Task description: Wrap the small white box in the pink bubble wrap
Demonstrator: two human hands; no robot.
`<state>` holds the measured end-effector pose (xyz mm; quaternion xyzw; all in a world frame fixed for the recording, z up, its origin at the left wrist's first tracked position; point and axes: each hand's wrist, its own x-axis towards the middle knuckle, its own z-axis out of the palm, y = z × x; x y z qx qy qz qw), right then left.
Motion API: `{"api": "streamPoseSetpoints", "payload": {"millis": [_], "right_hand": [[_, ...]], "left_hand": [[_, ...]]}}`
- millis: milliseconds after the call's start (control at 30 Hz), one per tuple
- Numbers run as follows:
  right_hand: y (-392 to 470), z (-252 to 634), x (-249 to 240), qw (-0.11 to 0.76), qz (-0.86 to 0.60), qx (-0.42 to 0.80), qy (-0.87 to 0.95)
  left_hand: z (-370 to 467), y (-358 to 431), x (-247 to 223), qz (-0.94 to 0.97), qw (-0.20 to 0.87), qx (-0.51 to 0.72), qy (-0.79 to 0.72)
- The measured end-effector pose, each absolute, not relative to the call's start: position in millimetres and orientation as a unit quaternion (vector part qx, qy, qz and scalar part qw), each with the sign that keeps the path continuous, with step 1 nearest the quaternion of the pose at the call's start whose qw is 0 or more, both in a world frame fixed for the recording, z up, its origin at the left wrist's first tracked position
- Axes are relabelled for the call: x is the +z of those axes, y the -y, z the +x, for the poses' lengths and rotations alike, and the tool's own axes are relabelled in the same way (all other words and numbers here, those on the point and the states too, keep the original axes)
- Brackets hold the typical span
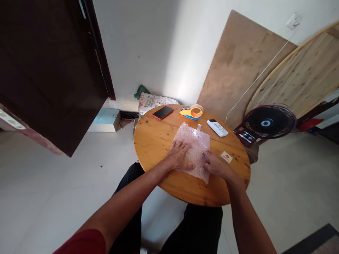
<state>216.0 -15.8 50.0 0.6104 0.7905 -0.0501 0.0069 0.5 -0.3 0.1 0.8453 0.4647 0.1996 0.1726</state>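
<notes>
both hands press flat on the bubble wrap (192, 146) mid-table (153, 141) — left hand (178, 157) open over its near edge, right hand (215, 165) gripping the near corner — which keeps the springy sheet from lifting, tape dispenser (192, 112) within reach.

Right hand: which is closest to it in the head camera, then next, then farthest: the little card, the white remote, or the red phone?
From the right hand:
1. Little card, just beside it on the table's right.
2. White remote, farther back on the right.
3. Red phone, far back on the left.
</notes>
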Motion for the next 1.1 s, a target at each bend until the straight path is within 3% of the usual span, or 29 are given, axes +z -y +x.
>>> {"api": "streamPoseSetpoints", "payload": {"millis": [100,433,1100], "right_hand": [[20,206,46,0.024,0.625,-0.042,-0.779],[33,185,23,-0.05,0.701,0.102,-0.704],[31,185,22,-0.045,0.707,0.133,-0.694]], "left_hand": [[2,0,0,0.848,0.162,0.191,-0.467],[6,11,11,0.855,0.101,0.13,-0.491],[1,14,22,0.851,0.124,0.11,-0.498]]}}
